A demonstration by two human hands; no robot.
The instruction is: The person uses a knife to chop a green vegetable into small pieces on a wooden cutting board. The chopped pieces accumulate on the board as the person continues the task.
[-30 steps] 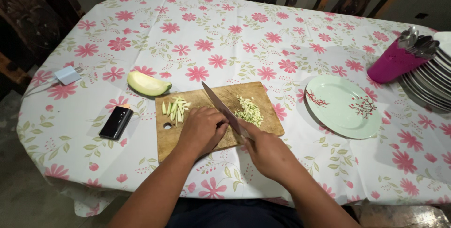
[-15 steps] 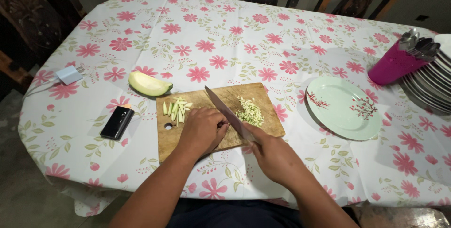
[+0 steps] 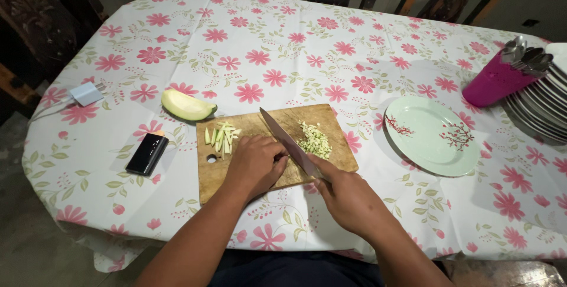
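Knife point(image 3: 287, 139) splits the board point(image 3: 331, 122); strips apparently under left hand point(image 3: 255, 166).

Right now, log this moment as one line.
right hand: grips knife | left hand: on cutting board | diced pile beside blade

Left hand point(image 3: 255, 166) is covering whatever it's pinning on the board point(image 3: 274, 176); knife point(image 3: 289, 142) handle is hiding in right hand point(image 3: 348, 198). Plate stack point(image 3: 546, 101) is running off frame edge (count unclear).
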